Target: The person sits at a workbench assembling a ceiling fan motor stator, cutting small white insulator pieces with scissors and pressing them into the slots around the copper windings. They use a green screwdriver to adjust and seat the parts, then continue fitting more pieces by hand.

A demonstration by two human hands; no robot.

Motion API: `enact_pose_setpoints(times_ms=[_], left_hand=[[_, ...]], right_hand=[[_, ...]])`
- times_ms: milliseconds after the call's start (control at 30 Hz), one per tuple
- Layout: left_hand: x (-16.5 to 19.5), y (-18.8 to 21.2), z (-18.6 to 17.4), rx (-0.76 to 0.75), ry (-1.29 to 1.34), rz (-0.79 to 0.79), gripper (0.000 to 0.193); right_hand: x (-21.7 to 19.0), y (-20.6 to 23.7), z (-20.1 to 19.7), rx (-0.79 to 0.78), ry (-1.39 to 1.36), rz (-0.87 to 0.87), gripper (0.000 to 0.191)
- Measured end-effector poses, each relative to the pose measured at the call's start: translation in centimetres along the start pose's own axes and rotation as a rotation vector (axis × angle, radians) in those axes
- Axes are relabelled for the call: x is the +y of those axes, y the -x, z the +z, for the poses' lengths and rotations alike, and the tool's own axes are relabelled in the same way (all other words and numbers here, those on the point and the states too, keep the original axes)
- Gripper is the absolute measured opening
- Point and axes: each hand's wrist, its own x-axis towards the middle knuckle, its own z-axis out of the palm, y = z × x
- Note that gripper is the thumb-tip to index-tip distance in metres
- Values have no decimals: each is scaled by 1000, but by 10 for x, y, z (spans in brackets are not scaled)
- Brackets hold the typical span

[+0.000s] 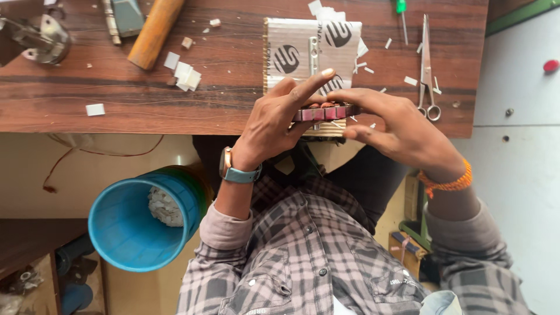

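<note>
Both hands hold a small dark red ring-shaped part (326, 112) with segmented sides, just above the near edge of a wooden bench (116, 99). My left hand (280, 116), with a watch on its wrist, grips the part's left side with the index finger stretched over it. My right hand (396, 125), wearing an orange thread bracelet, pinches the right side. Under the hands lies a piece of corrugated cardboard (303, 46) with a slim metal tool on it.
Scissors (427, 70) lie right of the cardboard, a green-handled tool (402, 14) at the far edge. A wooden handle (154, 32), metal parts (41, 38) and white paper scraps (185, 74) sit to the left. A blue bucket (137, 224) stands below the bench.
</note>
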Motion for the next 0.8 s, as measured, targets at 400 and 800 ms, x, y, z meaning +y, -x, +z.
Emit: enact_pose_setpoints(times_ms=[400,800], left_hand=[[10,-5,-1,-3,-33,55,87],[4,-7,4,45,16,-40,88]], right_hand=[[-7,-8,12,-11,-30,338,48],[-13,-18,25,88,244,206,50]])
